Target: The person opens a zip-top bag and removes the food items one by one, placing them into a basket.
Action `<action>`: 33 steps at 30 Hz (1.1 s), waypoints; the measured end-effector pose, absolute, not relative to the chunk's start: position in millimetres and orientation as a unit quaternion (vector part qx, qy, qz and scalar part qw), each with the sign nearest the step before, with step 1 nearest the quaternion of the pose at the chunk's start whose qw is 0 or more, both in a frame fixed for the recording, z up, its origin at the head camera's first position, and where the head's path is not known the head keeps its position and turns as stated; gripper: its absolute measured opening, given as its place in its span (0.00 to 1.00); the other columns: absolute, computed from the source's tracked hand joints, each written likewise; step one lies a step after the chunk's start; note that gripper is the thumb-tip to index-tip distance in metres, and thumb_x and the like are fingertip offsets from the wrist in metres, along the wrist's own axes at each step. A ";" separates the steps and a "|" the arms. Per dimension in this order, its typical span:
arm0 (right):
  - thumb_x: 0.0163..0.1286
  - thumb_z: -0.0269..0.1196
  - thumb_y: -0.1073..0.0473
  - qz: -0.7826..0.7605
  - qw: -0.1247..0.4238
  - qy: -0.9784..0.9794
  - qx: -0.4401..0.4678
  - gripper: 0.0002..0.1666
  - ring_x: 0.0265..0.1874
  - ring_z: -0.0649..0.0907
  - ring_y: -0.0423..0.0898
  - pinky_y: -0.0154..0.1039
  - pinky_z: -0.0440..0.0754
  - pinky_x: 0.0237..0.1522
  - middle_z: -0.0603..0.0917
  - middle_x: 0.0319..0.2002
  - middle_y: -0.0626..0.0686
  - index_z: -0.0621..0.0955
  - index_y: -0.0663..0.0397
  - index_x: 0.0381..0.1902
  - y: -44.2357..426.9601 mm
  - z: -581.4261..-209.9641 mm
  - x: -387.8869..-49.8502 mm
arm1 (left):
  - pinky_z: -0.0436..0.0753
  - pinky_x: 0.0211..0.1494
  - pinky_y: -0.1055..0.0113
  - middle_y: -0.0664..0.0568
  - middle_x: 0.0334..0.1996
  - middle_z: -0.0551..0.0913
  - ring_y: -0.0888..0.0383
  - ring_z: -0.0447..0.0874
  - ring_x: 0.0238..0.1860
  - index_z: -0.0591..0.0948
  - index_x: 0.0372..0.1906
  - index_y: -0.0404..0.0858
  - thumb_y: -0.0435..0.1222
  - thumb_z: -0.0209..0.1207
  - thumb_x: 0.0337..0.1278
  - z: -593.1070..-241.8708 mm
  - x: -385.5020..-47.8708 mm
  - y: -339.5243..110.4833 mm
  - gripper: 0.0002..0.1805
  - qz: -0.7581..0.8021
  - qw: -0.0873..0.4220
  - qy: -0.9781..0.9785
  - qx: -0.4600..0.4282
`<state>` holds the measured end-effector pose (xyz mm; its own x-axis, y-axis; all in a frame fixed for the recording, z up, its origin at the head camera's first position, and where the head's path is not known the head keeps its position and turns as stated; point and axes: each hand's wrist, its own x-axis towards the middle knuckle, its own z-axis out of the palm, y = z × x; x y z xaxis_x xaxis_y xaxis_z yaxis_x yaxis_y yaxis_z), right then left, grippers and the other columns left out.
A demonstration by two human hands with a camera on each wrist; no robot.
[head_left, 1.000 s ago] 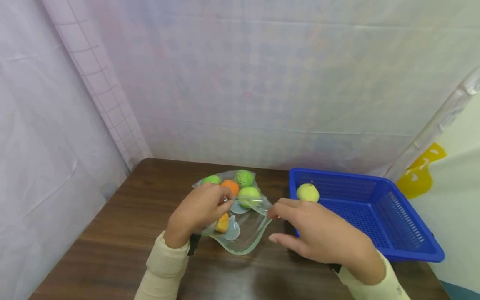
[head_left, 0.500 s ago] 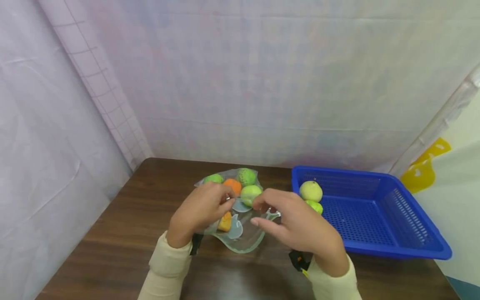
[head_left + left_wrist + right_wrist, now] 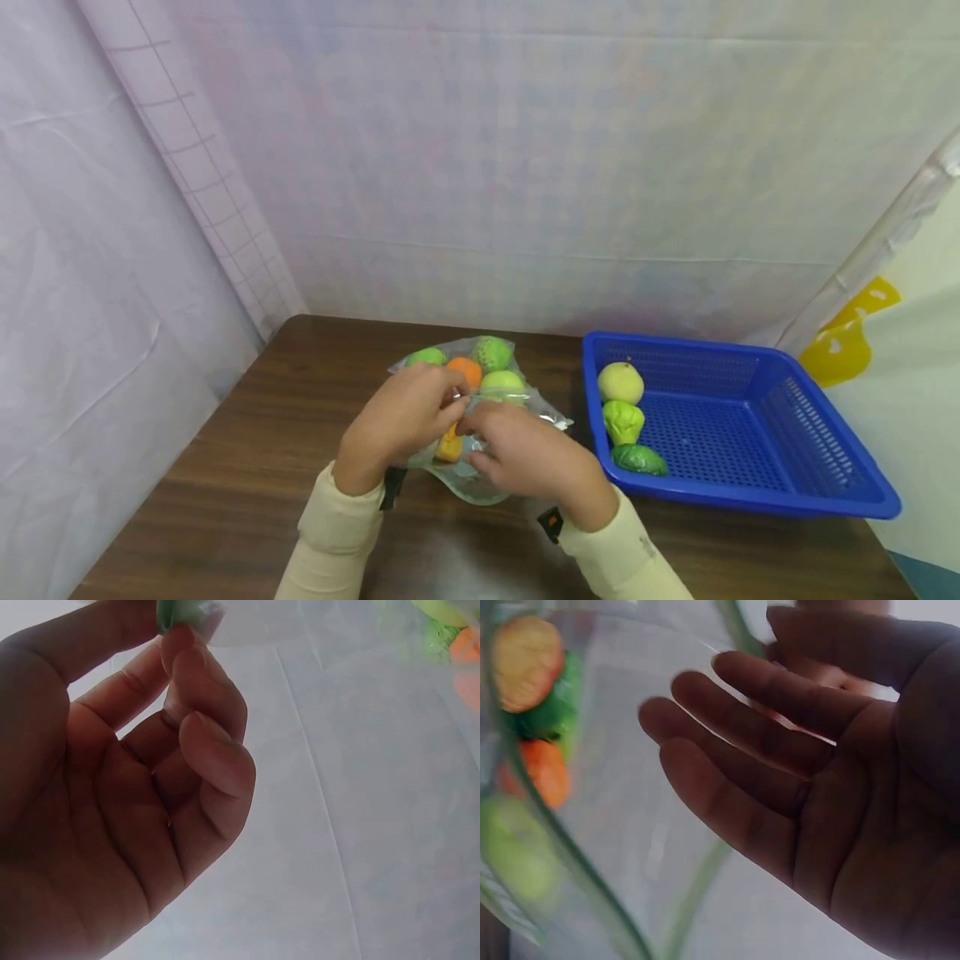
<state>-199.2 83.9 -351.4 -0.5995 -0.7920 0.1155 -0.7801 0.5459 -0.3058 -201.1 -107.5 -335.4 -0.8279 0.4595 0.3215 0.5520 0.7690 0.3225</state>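
Note:
A clear plastic bag with a pale green rim (image 3: 480, 498) lies on the table below both hands. Inside it are a green apple (image 3: 502, 383), an orange (image 3: 465, 371), a bumpy green fruit (image 3: 492, 353), another green item (image 3: 426, 357) and a yellow-orange piece (image 3: 448, 450). My left hand (image 3: 401, 417) pinches the bag's green edge (image 3: 171, 615) between thumb and fingers. My right hand (image 3: 528, 450) is over the bag's mouth, close to the left fingertips. In the right wrist view its fingers (image 3: 727, 787) are nearly straight, holding nothing visible.
A blue plastic basket (image 3: 720, 492) stands on the right of the brown table (image 3: 225, 492). A pale round fruit (image 3: 621, 383), a light green vegetable (image 3: 623, 422) and a dark green one (image 3: 639, 459) lie along its left side. White sheeting (image 3: 480, 167) hangs behind.
My right hand has moved left from the bag's right edge toward the left hand, uncovering the green vegetables in the basket. The left hand keeps its pinch nearly in place.

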 end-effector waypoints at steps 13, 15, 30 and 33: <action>0.68 0.67 0.44 -0.151 -0.007 0.899 -0.410 0.38 0.61 0.80 0.48 0.45 0.79 0.61 0.78 0.66 0.53 0.72 0.53 0.70 53.6 -401.3 -222.8 | 0.65 0.23 0.72 0.63 0.16 0.70 0.67 0.62 0.18 0.88 0.34 0.43 0.35 0.62 0.65 -333.2 -199.4 -107.1 0.05 -0.214 0.118 -0.931 -0.271; 0.69 0.66 0.44 -0.145 -0.017 0.901 -0.409 0.38 0.64 0.78 0.50 0.46 0.77 0.64 0.77 0.66 0.54 0.71 0.56 0.71 51.1 -405.8 -224.5 | 0.68 0.24 0.72 0.63 0.17 0.73 0.67 0.65 0.19 0.88 0.35 0.43 0.36 0.63 0.64 -333.2 -199.4 -107.2 0.05 -0.213 0.121 -0.931 -0.271; 0.67 0.67 0.47 -0.060 -0.084 0.886 -0.452 0.20 0.59 0.82 0.49 0.43 0.76 0.64 0.84 0.58 0.51 0.84 0.48 0.53 33.6 -430.7 -227.4 | 0.69 0.26 0.72 0.63 0.18 0.75 0.65 0.66 0.21 0.87 0.31 0.44 0.31 0.61 0.55 -335.8 -200.7 -106.9 0.07 -0.202 0.139 -0.929 -0.278; 0.65 0.68 0.48 -0.057 -0.099 0.888 -0.445 0.25 0.59 0.81 0.51 0.43 0.77 0.63 0.82 0.60 0.53 0.81 0.51 0.58 33.0 -433.9 -228.4 | 0.67 0.25 0.72 0.63 0.15 0.71 0.65 0.64 0.21 0.86 0.29 0.45 0.31 0.61 0.54 -335.7 -201.4 -107.2 0.07 -0.200 0.141 -0.928 -0.282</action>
<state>-228.4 33.0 -433.9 -0.5838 -0.7796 0.2269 -0.8021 0.5970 -0.0126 -201.4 -107.2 -335.7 -0.8011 0.4666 0.3749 0.5795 0.7614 0.2907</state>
